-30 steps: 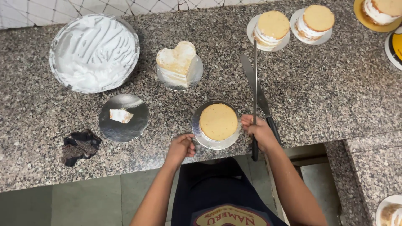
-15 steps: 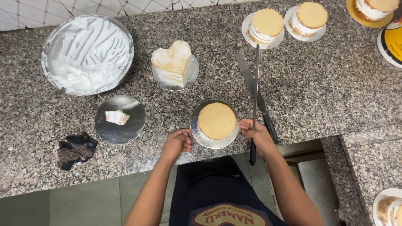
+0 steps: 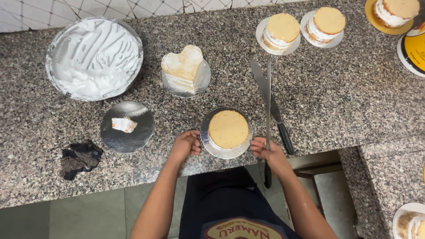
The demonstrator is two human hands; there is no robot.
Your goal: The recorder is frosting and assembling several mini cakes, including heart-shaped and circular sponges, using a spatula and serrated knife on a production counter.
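1. Speckled granite counter [image 3: 336, 102], with a bowl of white cream [image 3: 94, 57] far left.
2. Left hand [image 3: 185, 145], fingers curled, touches the silver board [image 3: 207, 132] under the round cake [image 3: 228, 129].
3. Right hand [image 3: 265, 151] grips a long spatula [image 3: 268, 102], fingertips at the board's right edge, near the counter's front.

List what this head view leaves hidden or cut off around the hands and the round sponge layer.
- Right hand: grips a long thin-bladed spatula; its palm side is hidden.
- Left hand: fingertips hidden under the silver round cake board.
- Black-handled knife: partly behind the spatula.
- Yellow-topped container: cut by the right edge.
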